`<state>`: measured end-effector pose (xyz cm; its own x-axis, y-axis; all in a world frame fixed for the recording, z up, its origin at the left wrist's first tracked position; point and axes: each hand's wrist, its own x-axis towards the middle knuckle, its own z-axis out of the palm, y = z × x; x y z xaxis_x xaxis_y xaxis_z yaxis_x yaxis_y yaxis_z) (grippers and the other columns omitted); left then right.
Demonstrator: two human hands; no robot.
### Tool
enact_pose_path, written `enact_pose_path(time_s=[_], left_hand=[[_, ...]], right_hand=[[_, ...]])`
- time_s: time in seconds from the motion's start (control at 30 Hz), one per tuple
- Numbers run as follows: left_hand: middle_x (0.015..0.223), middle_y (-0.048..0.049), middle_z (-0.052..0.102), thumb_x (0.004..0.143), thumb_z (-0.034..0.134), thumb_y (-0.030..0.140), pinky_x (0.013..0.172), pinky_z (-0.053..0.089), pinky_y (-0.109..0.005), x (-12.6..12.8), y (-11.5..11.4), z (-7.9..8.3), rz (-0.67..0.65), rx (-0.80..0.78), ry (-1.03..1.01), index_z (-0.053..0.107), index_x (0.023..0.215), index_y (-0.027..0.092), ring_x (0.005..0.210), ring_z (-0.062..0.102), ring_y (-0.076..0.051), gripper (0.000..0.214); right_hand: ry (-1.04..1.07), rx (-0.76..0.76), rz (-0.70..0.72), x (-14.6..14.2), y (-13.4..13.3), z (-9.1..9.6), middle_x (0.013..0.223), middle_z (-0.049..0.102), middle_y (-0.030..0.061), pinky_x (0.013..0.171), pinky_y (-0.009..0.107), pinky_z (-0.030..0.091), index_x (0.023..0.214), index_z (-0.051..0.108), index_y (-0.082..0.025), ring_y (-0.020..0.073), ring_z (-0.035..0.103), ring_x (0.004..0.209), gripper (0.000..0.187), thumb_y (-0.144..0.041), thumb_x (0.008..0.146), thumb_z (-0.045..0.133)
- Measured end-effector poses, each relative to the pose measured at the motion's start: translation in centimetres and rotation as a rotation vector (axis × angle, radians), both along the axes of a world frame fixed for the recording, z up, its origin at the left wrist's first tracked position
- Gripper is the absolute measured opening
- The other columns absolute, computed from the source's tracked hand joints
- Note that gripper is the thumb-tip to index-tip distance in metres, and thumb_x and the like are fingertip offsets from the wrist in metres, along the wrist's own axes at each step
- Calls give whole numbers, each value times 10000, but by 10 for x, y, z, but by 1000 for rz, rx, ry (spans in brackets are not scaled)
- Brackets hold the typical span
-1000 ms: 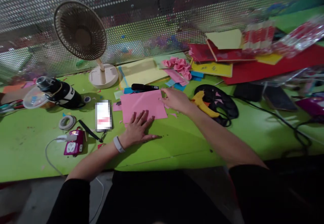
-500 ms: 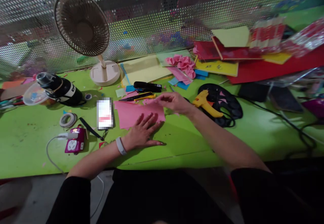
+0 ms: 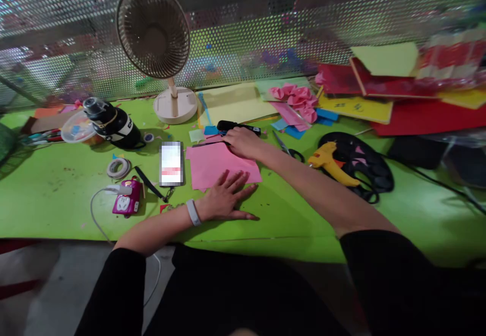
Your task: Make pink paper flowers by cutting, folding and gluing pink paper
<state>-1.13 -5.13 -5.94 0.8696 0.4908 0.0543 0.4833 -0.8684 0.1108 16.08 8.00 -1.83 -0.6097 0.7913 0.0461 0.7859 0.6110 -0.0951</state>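
Observation:
My left hand (image 3: 223,199) lies with spread fingers on the lower edge of a pink sheet of paper (image 3: 216,164), the thumb resting on the green table. Along the sheet's far edge my right hand (image 3: 243,141) is bent over with its fingers curled down, on top of where a slim black-and-yellow tool (image 3: 208,144) lies; only its dark end shows. What those fingertips grip is hidden. Just behind them is a black stapler (image 3: 248,128). Scissors (image 3: 290,151) lie to the right of that hand.
Left of the paper lie a phone (image 3: 170,164), a tape roll (image 3: 118,167) and a purple socket block (image 3: 127,198) with a cable. A fan (image 3: 174,106) and bottle (image 3: 117,128) stand behind. To the right are a yellow glue gun (image 3: 334,164) and black palette (image 3: 379,174).
My right hand has let go of the paper's far right corner, which now lies flatter, and moved left onto the black-and-yellow tool. My left hand stays on the sheet. The view has shifted left.

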Motion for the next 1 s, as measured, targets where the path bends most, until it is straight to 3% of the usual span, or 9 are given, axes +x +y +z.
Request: enact_pose_path(time_s=[0.1, 0.2, 0.4, 0.53, 0.77, 1.0], left_hand=[[1672, -77, 76, 863, 225, 831, 1274, 8, -497, 1, -2, 0, 14, 1, -15, 78, 1610, 231, 1564, 19, -256, 970], [1669, -82, 91, 856, 230, 839, 1277, -1, -486, -1, 1, 0, 11, -9, -28, 42, 1609, 200, 1565, 24, -249, 1006], [1668, -32, 138, 848, 248, 847, 1283, -25, -452, -7, 25, 6, -35, -42, -14, 103, 1604, 259, 1566, 55, -221, 968], [1676, -26, 98, 833, 275, 860, 1283, -44, -460, -9, 38, 9, 9, -72, -25, 136, 1601, 281, 1567, 31, -229, 972], [1675, 55, -125, 861, 327, 813, 1259, -83, -552, -16, 48, -7, 263, -58, -132, -65, 1584, 389, 1553, -99, -286, 925], [1666, 62, -168, 860, 339, 812, 1258, -97, -551, -19, 50, -9, 242, -49, -112, -80, 1580, 404, 1555, -56, -309, 928]], right_hand=[[-28, 21, 26, -3, -3, 7, 1073, 676, 169, 920, 395, 435, 1145, 710, -118, 281, 570, 1018, 315, -152, 910, 504], [16, 68, -57, 3, -12, 15, 1141, 632, 176, 909, 393, 452, 1141, 684, -124, 298, 530, 1097, 306, -145, 921, 473], [263, 294, -504, 53, -47, 30, 1254, 563, 185, 917, 431, 477, 1247, 561, -148, 330, 500, 1204, 369, -187, 887, 489], [309, 262, -742, 94, -91, 29, 1237, 593, 184, 855, 456, 500, 1317, 511, -200, 350, 576, 1116, 438, -274, 885, 521], [185, 35, -628, 126, -168, -2, 1126, 640, 124, 738, 439, 537, 1389, 558, -280, 307, 656, 921, 482, -385, 921, 506], [170, -9, -675, 117, -186, -20, 1037, 649, 93, 703, 392, 546, 1415, 570, -286, 265, 670, 837, 490, -387, 945, 475]])
